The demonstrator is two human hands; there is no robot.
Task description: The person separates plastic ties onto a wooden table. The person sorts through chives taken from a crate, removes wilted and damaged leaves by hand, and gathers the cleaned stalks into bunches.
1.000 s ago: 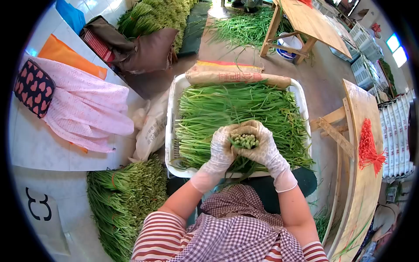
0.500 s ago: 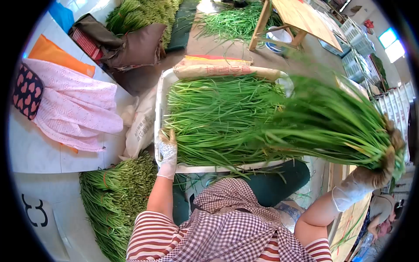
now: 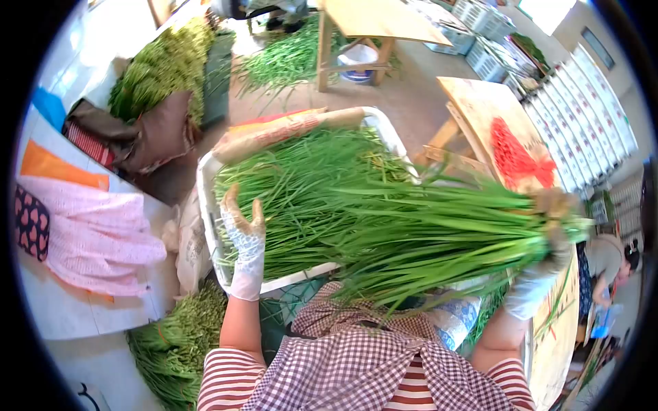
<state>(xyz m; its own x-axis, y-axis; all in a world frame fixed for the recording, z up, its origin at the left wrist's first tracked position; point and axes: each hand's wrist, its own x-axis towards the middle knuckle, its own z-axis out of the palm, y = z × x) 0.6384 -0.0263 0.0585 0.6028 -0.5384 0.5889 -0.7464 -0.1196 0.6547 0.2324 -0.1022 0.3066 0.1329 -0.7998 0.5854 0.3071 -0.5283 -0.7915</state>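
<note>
Bunch [image 3: 445,236] swung toward the crate [image 3: 207,198]'s near right corner; right hand [image 3: 556,243] clenches one end, likely keeping it aligned; left hand [image 3: 243,233] spreads, holding nothing.

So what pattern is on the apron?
The apron has small checks, dark purplish and white. It shows best in the head view.
</note>
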